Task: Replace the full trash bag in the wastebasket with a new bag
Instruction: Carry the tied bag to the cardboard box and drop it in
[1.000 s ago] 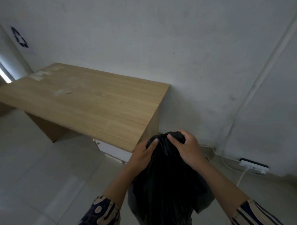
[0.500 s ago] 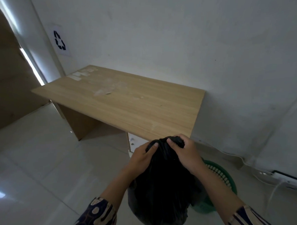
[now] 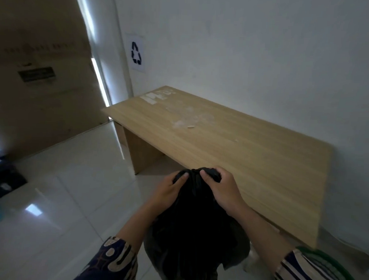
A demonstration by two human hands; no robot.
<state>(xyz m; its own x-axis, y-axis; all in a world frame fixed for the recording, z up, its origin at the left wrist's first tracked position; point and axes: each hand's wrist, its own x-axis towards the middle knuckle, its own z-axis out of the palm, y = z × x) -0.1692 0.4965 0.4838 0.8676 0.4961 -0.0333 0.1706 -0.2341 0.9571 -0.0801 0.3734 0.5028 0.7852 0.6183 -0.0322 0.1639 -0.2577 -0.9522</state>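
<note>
A full black trash bag (image 3: 195, 230) hangs in front of me, above the floor, held up by its gathered neck. My left hand (image 3: 169, 191) grips the neck from the left, thumb laid along the plastic. My right hand (image 3: 223, 189) grips the bunched top from the right, fingers curled over it. The green wastebasket (image 3: 330, 264) shows only as a bit of rim at the bottom right, behind my right sleeve.
A light wooden desk (image 3: 231, 145) stands against the white wall, just beyond my hands. A recycling sign (image 3: 136, 53) hangs on the wall. A big cardboard box (image 3: 39, 88) fills the left side, with a dark object (image 3: 2, 179) on the glossy tiled floor.
My view has swung left: the desk slid to the right, the cardboard box came into sight, and the wastebasket dropped to the bottom right corner. Both hands keep the same hold on the bag.
</note>
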